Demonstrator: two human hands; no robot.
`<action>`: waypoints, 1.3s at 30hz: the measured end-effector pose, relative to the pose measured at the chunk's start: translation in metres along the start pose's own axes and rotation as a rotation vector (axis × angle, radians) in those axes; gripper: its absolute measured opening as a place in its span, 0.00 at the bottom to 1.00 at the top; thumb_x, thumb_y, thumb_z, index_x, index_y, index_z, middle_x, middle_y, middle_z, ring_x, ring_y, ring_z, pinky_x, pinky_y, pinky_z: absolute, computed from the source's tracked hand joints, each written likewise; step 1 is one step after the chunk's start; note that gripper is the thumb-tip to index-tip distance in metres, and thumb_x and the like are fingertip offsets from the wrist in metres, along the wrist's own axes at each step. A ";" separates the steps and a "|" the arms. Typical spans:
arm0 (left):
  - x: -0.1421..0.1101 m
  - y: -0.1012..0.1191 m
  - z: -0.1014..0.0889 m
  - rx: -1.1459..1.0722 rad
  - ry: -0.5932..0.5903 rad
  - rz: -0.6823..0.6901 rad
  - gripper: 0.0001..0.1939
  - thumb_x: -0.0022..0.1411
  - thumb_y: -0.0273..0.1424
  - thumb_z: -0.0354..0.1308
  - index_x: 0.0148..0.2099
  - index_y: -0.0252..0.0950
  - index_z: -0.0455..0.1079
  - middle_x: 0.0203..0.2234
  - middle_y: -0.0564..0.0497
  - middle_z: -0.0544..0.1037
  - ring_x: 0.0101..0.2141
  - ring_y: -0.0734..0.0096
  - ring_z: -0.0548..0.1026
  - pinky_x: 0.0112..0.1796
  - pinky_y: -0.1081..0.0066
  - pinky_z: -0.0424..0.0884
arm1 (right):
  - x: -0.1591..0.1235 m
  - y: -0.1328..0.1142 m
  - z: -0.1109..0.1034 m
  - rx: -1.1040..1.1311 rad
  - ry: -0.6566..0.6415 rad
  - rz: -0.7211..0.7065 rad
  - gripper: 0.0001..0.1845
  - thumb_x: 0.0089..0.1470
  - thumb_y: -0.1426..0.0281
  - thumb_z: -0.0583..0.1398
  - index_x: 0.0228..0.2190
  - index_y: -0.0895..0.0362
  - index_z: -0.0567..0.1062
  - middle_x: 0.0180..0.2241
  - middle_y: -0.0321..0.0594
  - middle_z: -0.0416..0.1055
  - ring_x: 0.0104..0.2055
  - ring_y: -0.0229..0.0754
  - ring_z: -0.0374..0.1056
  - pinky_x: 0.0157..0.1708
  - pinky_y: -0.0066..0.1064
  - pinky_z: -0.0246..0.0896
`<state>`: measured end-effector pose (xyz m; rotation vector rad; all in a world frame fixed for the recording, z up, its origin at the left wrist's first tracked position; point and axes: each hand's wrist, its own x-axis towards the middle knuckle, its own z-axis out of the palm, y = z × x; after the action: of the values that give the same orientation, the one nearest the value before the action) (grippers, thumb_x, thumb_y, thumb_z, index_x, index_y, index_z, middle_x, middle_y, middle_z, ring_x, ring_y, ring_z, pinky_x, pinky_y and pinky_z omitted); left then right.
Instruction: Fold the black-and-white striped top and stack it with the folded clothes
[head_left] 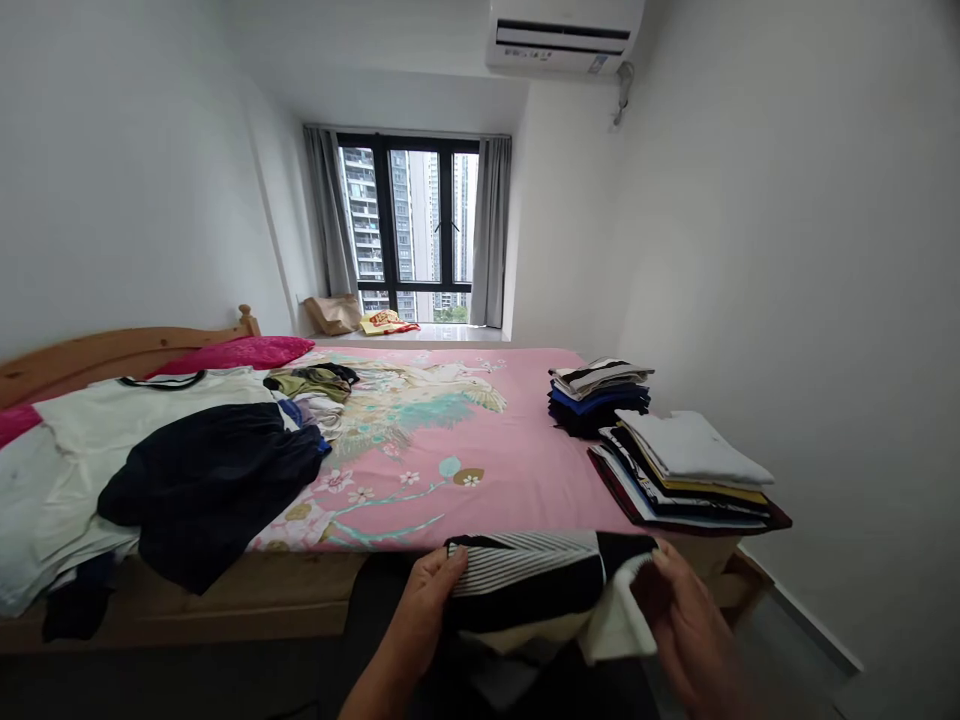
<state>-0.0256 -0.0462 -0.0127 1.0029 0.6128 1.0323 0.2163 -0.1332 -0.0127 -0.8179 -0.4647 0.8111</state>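
Note:
A folded garment (534, 585) with black, white and grey stripes is held at the near edge of the bed. My left hand (424, 605) grips its left end. At the right end, my right hand (686, 625) pinches a white and black corner. Both hands are low in the head view, just in front of the pink floral bedsheet (480, 450).
Two stacks of folded clothes (686, 470) (598, 395) sit on the bed's right side by the wall. A heap of unfolded clothes (180, 460) with a dark garment on top covers the left side. A wooden headboard (112, 350) is at left, a window (409, 230) beyond.

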 end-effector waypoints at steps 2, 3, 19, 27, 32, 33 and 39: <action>-0.003 0.004 -0.003 -0.060 -0.056 0.026 0.15 0.53 0.41 0.61 0.36 0.34 0.75 0.34 0.47 0.80 0.47 0.54 0.73 0.50 0.59 0.66 | 0.006 -0.014 0.022 0.055 -0.076 0.033 0.10 0.43 0.65 0.66 0.29 0.54 0.72 0.26 0.33 0.73 0.29 0.37 0.70 0.31 0.27 0.68; -0.003 0.006 -0.005 -0.113 -0.070 0.030 0.16 0.53 0.42 0.60 0.38 0.35 0.75 0.36 0.47 0.80 0.49 0.54 0.72 0.52 0.59 0.64 | 0.008 -0.017 0.032 0.063 -0.134 0.053 0.12 0.44 0.63 0.66 0.32 0.54 0.72 0.29 0.35 0.74 0.32 0.39 0.72 0.34 0.30 0.68; 0.006 0.025 -0.032 -0.447 -0.032 -0.046 0.15 0.61 0.37 0.51 0.43 0.39 0.75 0.42 0.52 0.79 0.50 0.62 0.72 0.57 0.63 0.60 | 0.019 0.043 -0.001 -0.580 -0.234 -0.049 0.19 0.47 0.60 0.63 0.40 0.57 0.71 0.31 0.38 0.71 0.34 0.41 0.67 0.35 0.31 0.63; 0.021 0.045 0.009 -0.286 -0.134 0.066 0.07 0.51 0.32 0.60 0.30 0.32 0.75 0.34 0.44 0.80 0.49 0.52 0.72 0.54 0.58 0.65 | 0.021 0.044 0.015 -0.913 -0.554 -0.134 0.13 0.46 0.68 0.57 0.37 0.56 0.74 0.33 0.38 0.71 0.37 0.43 0.66 0.38 0.34 0.62; 0.035 0.042 -0.011 0.014 0.002 0.148 0.20 0.44 0.37 0.65 0.40 0.33 0.72 0.39 0.43 0.79 0.48 0.51 0.72 0.50 0.59 0.68 | 0.062 -0.015 0.023 -0.696 -0.144 -0.120 0.19 0.48 0.66 0.54 0.43 0.56 0.69 0.25 0.32 0.68 0.24 0.37 0.63 0.23 0.27 0.58; 0.037 0.034 -0.015 0.117 -0.007 0.142 0.24 0.44 0.39 0.64 0.43 0.33 0.71 0.40 0.43 0.78 0.48 0.51 0.72 0.50 0.60 0.68 | 0.065 -0.033 0.031 -0.660 -0.132 -0.157 0.19 0.48 0.65 0.55 0.43 0.55 0.69 0.25 0.32 0.68 0.23 0.36 0.62 0.22 0.26 0.58; 0.035 -0.044 -0.033 1.032 -0.397 -0.152 0.28 0.40 0.37 0.65 0.47 0.38 0.73 0.40 0.47 0.78 0.43 0.54 0.73 0.44 0.64 0.69 | 0.052 -0.113 0.091 -0.573 -0.124 -0.525 0.10 0.50 0.70 0.55 0.36 0.56 0.70 0.23 0.31 0.63 0.20 0.31 0.56 0.20 0.23 0.53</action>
<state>-0.0202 -0.0084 -0.0657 1.9599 0.8858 0.3023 0.2408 -0.0980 0.1354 -1.1065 -1.0006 0.2323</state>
